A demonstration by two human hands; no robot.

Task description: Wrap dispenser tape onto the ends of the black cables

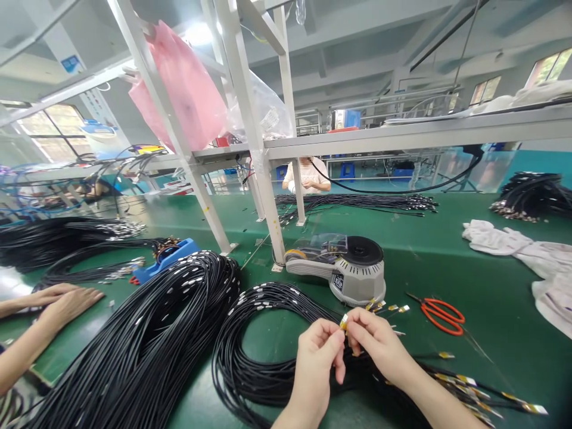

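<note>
My left hand (316, 363) and my right hand (378, 341) meet in a pinch over a coil of black cables (250, 369). Between their fingertips is a cable end (344, 322) with a white tip and yellow tape around it. The thumb and forefinger of each hand close on it. More taped cable ends (465, 387) fan out below and right of my right hand, and a few others stick out behind it. A grey tape dispenser (357, 280) with a black round top stands just beyond my hands.
Red-handled scissors (442, 316) lie at the right, short of white cloth gloves (504, 241). A large bundle of black cables (147, 339) fills the left, beside a blue tape holder (167, 262). A co-worker's hands (62, 304) rest at the far left. White shelf posts (263, 179) rise behind.
</note>
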